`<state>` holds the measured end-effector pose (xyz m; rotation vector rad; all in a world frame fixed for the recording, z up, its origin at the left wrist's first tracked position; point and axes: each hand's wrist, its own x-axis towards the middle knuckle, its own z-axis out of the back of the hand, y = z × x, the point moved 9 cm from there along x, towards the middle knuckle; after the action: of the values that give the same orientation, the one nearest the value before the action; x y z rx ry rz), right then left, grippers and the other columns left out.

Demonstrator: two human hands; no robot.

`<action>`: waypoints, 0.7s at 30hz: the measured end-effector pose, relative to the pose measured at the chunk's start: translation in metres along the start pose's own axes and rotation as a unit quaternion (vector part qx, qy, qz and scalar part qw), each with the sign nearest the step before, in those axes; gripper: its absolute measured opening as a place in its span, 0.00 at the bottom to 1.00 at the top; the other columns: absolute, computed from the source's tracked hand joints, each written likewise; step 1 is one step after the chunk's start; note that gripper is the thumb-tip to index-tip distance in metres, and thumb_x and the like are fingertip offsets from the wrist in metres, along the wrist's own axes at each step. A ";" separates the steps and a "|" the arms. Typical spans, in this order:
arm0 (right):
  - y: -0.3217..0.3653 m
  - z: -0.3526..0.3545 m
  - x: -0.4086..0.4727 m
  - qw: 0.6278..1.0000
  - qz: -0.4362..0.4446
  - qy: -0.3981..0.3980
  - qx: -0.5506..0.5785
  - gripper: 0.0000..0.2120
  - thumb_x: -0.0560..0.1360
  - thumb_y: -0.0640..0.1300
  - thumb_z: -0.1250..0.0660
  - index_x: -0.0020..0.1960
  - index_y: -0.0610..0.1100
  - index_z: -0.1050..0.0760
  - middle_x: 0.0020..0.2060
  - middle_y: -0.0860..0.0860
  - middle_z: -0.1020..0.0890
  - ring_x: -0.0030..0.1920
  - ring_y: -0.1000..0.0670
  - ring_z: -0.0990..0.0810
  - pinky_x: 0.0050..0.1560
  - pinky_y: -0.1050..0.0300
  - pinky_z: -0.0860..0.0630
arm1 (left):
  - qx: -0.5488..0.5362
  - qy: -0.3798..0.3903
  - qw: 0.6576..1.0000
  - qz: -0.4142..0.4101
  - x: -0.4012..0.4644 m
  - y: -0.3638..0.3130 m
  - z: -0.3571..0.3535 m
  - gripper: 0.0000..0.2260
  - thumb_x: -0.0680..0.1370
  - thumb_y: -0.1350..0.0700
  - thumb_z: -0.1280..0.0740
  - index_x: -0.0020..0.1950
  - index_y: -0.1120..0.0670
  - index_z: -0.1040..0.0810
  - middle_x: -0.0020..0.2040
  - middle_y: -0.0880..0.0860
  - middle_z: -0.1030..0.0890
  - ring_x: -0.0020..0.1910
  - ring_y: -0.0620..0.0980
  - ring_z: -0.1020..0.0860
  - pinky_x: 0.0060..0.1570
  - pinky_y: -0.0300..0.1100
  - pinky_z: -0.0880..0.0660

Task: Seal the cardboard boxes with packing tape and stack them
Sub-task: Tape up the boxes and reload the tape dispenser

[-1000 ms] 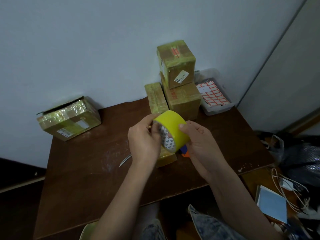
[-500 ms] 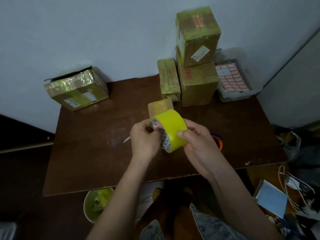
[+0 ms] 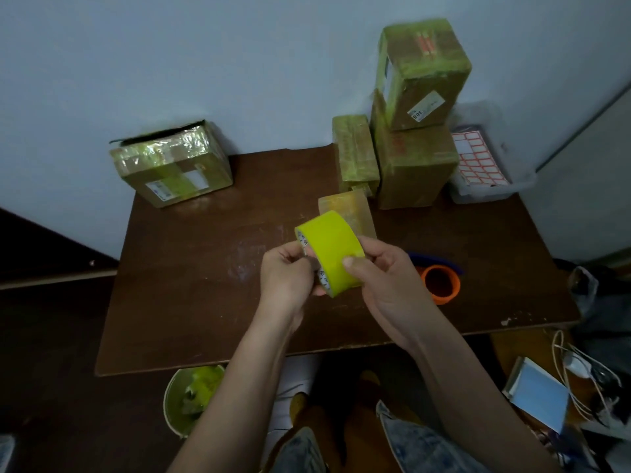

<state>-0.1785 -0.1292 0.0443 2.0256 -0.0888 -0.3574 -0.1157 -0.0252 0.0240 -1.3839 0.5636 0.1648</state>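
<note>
Yellow tape roll gripped by both hands' fingers; clear bin holds red-bordered labels.

A dark brown wooden table stands against the wall, its top scuffed pale near the middle. On its back left corner lies a taped box. At the back right, a larger box carries another on top, with a narrow box just beside it and a small box in front. A clear tray of labels sits far right; an orange ring, perhaps a tape dispenser, lies nearer the front
</note>
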 end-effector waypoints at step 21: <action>-0.089 -0.090 0.005 0.997 -0.063 -0.040 0.023 0.26 0.74 0.21 0.49 0.67 0.37 0.28 0.60 0.40 0.19 0.61 0.46 0.21 0.63 0.53 0.26 | -0.048 -0.042 0.996 -0.059 -0.003 0.064 0.138 0.07 0.76 0.49 0.29 0.51 0.51 0.20 0.45 0.50 0.18 0.45 0.47 0.20 0.45 0.43 0.23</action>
<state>-0.1560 -0.0110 0.0032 2.0684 -0.0185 -0.5212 -0.1076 0.1201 -0.0199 -1.4926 0.4059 0.1555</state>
